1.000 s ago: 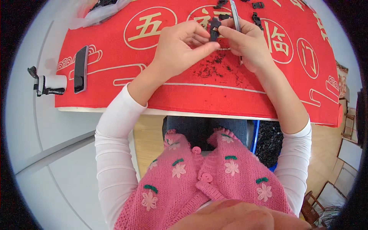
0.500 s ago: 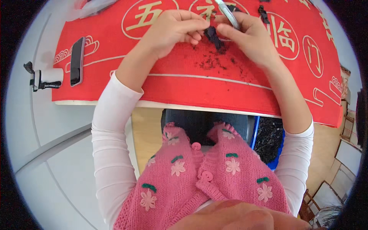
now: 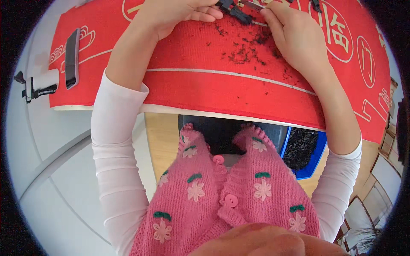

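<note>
Two hands (image 3: 179,13) (image 3: 294,38), one black part (image 3: 234,9), one red mat (image 3: 222,89).

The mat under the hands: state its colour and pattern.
Red mat with pale outlined symbols and a pale line, in the head view.

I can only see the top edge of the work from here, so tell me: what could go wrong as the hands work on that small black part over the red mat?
1. The small black part is pinched between the left hand and right hand; a slip of the thin metal tool could nick a finger.
2. Dark crumbs litter the red mat and might roll off its near edge, missing the blue bin below.
</note>
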`<state>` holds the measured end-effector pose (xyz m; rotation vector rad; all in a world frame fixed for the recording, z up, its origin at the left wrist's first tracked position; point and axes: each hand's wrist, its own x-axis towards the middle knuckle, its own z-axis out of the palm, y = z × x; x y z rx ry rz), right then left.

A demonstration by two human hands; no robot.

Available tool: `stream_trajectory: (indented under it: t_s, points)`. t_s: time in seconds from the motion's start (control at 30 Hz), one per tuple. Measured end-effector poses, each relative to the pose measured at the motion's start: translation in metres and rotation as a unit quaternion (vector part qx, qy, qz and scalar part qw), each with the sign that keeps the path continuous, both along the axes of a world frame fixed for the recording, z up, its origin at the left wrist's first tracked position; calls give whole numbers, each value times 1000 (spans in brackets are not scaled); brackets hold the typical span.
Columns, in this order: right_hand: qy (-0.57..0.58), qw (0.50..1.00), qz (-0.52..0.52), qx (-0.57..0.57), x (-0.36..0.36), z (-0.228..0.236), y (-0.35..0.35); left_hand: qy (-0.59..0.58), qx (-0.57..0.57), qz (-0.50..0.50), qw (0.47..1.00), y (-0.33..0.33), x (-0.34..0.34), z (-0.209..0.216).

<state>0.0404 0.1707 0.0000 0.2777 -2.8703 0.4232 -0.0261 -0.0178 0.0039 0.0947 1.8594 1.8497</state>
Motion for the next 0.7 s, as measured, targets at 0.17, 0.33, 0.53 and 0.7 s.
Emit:
stream_trajectory:
  t_s: [0.17, 0.33, 0.53, 0.7]
  points:
    - [2, 999, 13, 29, 0, -2, -5, 3, 22, -29, 999, -3, -1, -6]
    - [-23, 1000, 18, 0, -2, -3, -5, -24, 46, -26, 998, -4, -1, -8]
    - [-5, 999, 30, -15, -2, -1, -7, -30, 14, -32, 999, -1, 1, 1]
    - [6, 999, 41, -32, -1, -1, -8, -19, 25, -23, 999, -1, 2, 0]
